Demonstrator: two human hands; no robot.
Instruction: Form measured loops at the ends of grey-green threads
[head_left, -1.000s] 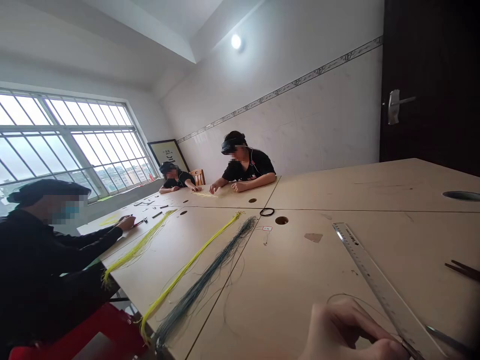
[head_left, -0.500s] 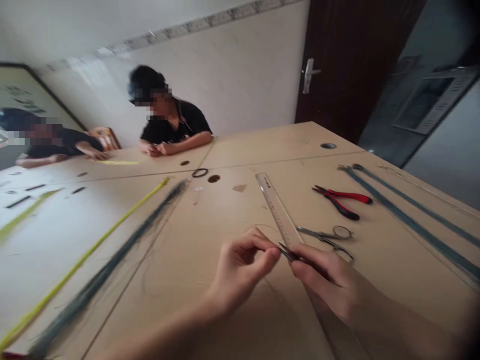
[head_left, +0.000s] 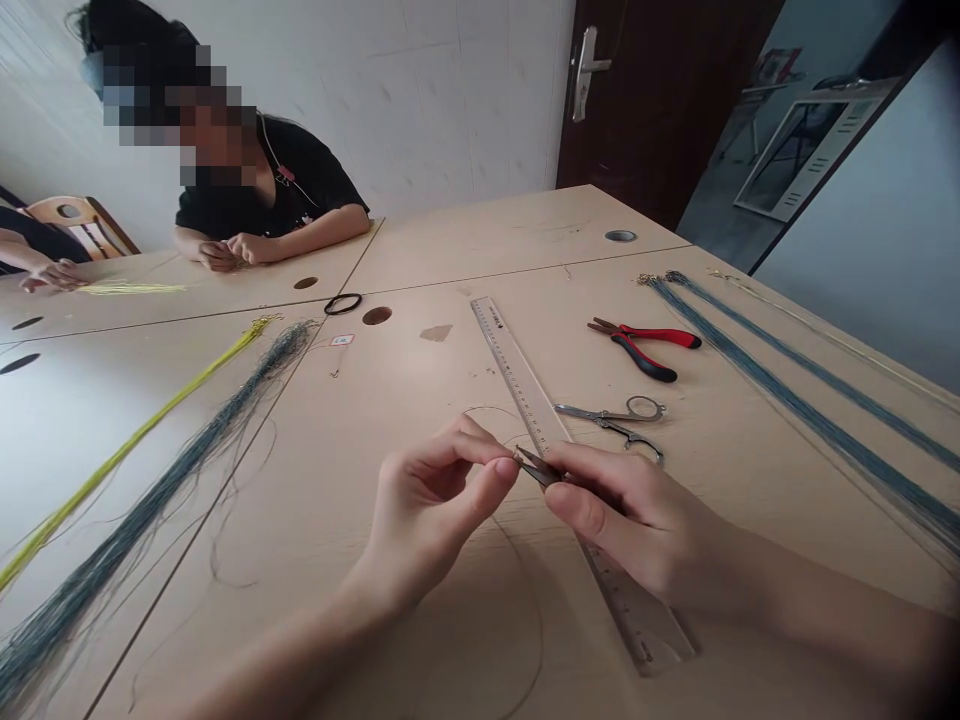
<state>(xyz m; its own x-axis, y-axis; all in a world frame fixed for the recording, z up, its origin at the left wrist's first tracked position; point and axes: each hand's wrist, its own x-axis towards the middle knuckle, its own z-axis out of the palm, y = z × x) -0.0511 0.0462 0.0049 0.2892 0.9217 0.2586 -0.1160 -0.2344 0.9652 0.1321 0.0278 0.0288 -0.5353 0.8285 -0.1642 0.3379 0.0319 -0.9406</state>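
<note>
left hand [head_left: 435,500] pinching what's probably a thin brown thread [head_left: 541,600], right hand [head_left: 626,515], snug grip on a dark pointed metal tool [head_left: 539,472], long clear plastic ruler [head_left: 517,380] underneath

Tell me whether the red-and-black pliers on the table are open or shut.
Open: the pliers lie with their handles spread well apart, and the jaw tips look slightly parted.
</note>
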